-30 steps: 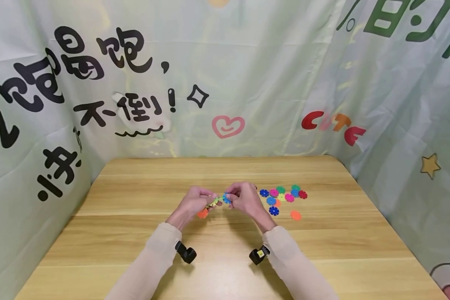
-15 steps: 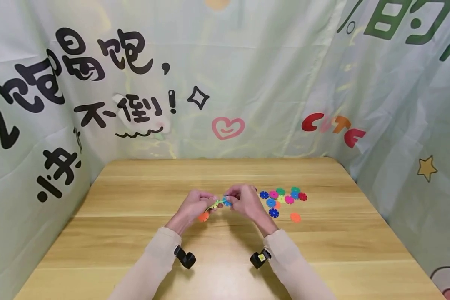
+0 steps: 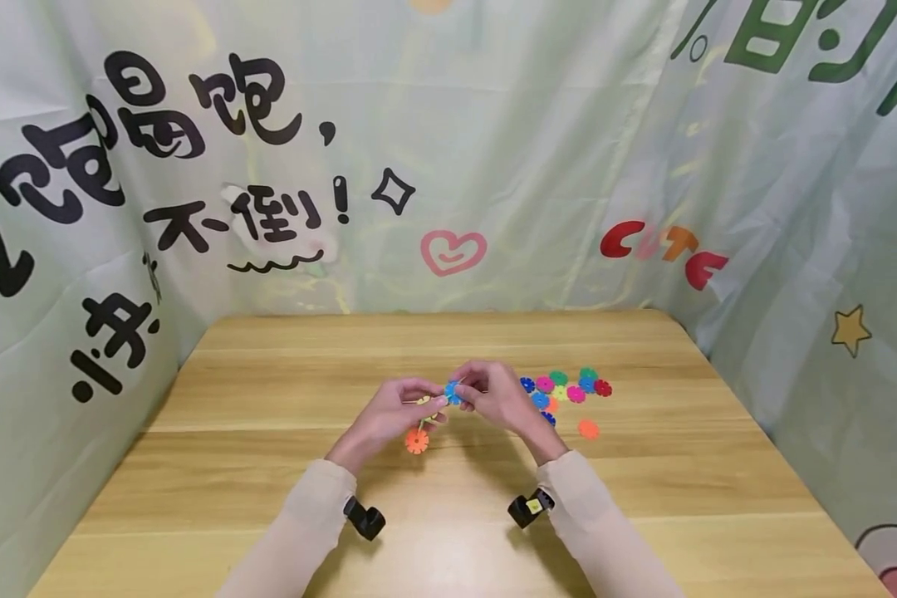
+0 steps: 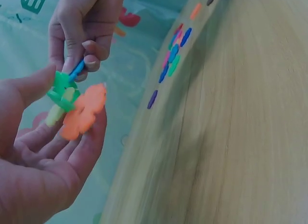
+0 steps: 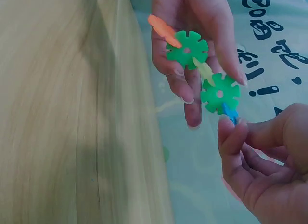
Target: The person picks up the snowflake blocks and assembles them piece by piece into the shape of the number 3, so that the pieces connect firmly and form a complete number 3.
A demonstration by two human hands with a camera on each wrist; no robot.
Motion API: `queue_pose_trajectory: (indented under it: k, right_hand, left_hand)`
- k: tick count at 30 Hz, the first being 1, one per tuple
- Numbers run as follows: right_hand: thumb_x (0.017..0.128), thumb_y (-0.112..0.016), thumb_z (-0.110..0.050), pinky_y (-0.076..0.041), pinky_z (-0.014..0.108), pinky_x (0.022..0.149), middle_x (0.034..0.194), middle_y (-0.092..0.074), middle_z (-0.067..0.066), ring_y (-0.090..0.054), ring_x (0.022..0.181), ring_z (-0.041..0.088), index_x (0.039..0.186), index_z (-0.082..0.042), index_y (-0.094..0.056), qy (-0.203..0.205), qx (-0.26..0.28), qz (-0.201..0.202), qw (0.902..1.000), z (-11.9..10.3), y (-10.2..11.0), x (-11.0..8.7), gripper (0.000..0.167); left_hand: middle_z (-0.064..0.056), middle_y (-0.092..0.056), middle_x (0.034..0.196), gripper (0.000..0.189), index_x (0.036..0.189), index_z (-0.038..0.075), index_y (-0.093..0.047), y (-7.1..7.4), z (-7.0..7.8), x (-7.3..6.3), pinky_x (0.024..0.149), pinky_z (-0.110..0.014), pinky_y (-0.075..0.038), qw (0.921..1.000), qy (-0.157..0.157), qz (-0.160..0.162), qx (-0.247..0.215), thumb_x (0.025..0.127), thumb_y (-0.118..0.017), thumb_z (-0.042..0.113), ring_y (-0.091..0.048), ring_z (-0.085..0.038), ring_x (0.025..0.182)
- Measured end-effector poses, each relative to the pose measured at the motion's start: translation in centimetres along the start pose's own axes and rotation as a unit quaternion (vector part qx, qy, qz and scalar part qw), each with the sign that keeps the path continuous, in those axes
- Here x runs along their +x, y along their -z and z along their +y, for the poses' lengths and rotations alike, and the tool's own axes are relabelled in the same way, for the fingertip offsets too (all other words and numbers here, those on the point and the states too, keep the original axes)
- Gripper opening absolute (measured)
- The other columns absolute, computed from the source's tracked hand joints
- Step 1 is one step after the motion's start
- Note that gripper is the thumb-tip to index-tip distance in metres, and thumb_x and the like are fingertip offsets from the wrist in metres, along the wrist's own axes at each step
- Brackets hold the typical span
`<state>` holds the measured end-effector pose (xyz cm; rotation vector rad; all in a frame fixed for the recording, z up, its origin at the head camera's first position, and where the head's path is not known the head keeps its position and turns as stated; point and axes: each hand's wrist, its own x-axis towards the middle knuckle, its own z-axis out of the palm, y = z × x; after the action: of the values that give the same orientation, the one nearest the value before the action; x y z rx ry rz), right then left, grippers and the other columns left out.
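A short chain of plastic snowflake discs runs between my hands above the table. In the right wrist view it shows an orange disc (image 5: 164,30), a green disc (image 5: 186,49), a pale yellow disc (image 5: 204,71), a second green disc (image 5: 220,93) and a blue disc (image 5: 230,112). My right hand (image 3: 495,399) pinches the blue disc between thumb and fingertips at one end. My left hand (image 3: 398,409) holds the chain loosely, its thumb by the green disc beside the blue one and its fingers behind the chain. The orange end hangs below the left fingers in the head view.
Loose snowflake discs lie right of the right hand, among them a pink disc (image 3: 575,394), a dark red disc (image 3: 603,388) and a separate orange disc (image 3: 588,429). The wooden table (image 3: 269,498) ends at a printed curtain (image 3: 538,166) at the back and sides.
The chain has turned, so its orange end now hangs lower and faces the head camera. The left fingers have loosened slightly; the right hand and forearm have shifted a little rightward with the blue disc.
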<state>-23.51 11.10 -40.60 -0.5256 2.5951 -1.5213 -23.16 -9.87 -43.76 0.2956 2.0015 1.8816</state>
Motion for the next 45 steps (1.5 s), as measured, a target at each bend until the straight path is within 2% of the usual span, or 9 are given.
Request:
queue_pose_trajectory:
  k: [3,7,12,16,20,27,34,39,45]
  right_hand:
    - [0.099,-0.064,0.002,-0.063,0.049,0.071,0.088,-0.073,0.017,-0.072,0.073,0.029,0.11,0.003,-0.072,0.014,0.004,-0.018,0.9997,0.3,0.2,-0.2,0.013]
    - [0.101,-0.064,-0.002,-0.063,0.049,0.072,0.094,-0.074,0.022,-0.073,0.079,0.037,0.118,0.003,-0.07,0.011,-0.006,-0.029,0.9995,0.7,1.5,-0.7,0.019]
    - [0.102,-0.063,-0.005,-0.063,0.047,0.074,0.108,-0.073,0.025,-0.074,0.086,0.038,0.122,0.0,-0.07,-0.014,-0.058,-0.017,0.998,1.6,4.9,-1.5,0.022]
    - [0.101,-0.064,-0.008,-0.061,0.037,0.071,0.108,-0.073,0.019,-0.072,0.087,0.031,0.12,-0.001,-0.07,-0.05,-0.126,-0.017,0.9906,2.6,7.3,-2.3,0.021]
    - [0.098,-0.068,-0.007,-0.056,0.031,0.069,0.102,-0.072,0.013,-0.067,0.086,0.024,0.112,0.0,-0.072,-0.072,-0.171,-0.029,0.9823,3.8,8.6,-3.1,0.016]
    - [0.091,-0.075,0.0,-0.055,0.031,0.07,0.094,-0.07,0.01,-0.063,0.084,0.019,0.102,0.001,-0.074,-0.08,-0.2,-0.038,0.9758,5.3,8.6,-3.5,0.012]
    - [0.083,-0.079,0.007,-0.06,0.036,0.073,0.092,-0.071,0.013,-0.065,0.082,0.021,0.098,0.003,-0.073,-0.087,-0.23,-0.028,0.9689,6.0,7.9,-3.4,0.017]
    - [0.08,-0.083,0.007,-0.061,0.037,0.076,0.094,-0.072,0.012,-0.064,0.085,0.023,0.096,0.0,-0.076,-0.089,-0.257,-0.023,0.9621,6.6,7.8,-3.6,0.019]
    - [0.08,-0.082,0.008,-0.06,0.037,0.077,0.096,-0.071,0.011,-0.063,0.088,0.023,0.098,-0.001,-0.077,-0.094,-0.258,-0.028,0.9612,6.8,7.8,-3.7,0.022]
  left_hand:
    - [-0.031,-0.065,0.13,0.036,0.131,0.002,-0.064,0.2,-0.1,-0.3,0.083,-0.044,-0.064,0.9995,-0.001,-0.03,-0.013,0.099,-0.071,0.018,-0.073,-0.04,0.105]
    - [-0.034,-0.064,0.128,0.04,0.138,0.005,-0.06,0.4,-0.4,-0.6,0.08,-0.043,-0.064,0.9986,0.0,-0.048,-0.023,0.1,-0.069,0.014,-0.072,-0.044,0.106]
    - [-0.033,-0.061,0.131,0.048,0.148,0.011,-0.053,0.8,-0.6,-1.0,0.079,-0.04,-0.064,0.9982,-0.003,-0.057,-0.016,0.102,-0.067,0.016,-0.073,-0.037,0.103]
    - [-0.034,-0.059,0.13,0.054,0.154,0.015,-0.047,1.1,-0.6,-1.3,0.08,-0.044,-0.064,0.998,-0.01,-0.062,-0.01,0.103,-0.064,0.015,-0.075,-0.029,0.098]
    - [-0.031,-0.06,0.124,0.054,0.156,0.016,-0.045,1.1,-0.7,-1.4,0.083,-0.049,-0.064,0.9971,-0.015,-0.074,-0.012,0.104,-0.061,0.013,-0.075,-0.028,0.097]
    - [-0.037,-0.059,0.13,0.051,0.155,0.01,-0.046,1.1,-1.2,-1.5,0.065,-0.027,-0.06,0.9963,-0.011,-0.085,-0.004,0.106,-0.059,0.017,-0.075,-0.022,0.085]
    - [-0.034,-0.061,0.128,0.05,0.153,0.009,-0.048,1.0,-1.3,-1.4,0.069,-0.03,-0.063,0.9967,-0.011,-0.081,-0.005,0.106,-0.059,0.016,-0.075,-0.024,0.09]
    - [-0.031,-0.064,0.124,0.049,0.153,0.01,-0.048,1.0,-1.5,-1.3,0.066,-0.027,-0.059,0.9969,-0.004,-0.078,0.002,0.106,-0.059,0.017,-0.073,-0.022,0.086]
    - [-0.028,-0.066,0.12,0.048,0.152,0.01,-0.049,0.9,-1.7,-1.1,0.067,-0.027,-0.059,0.997,0.0,-0.076,0.01,0.106,-0.059,0.017,-0.073,-0.022,0.083]
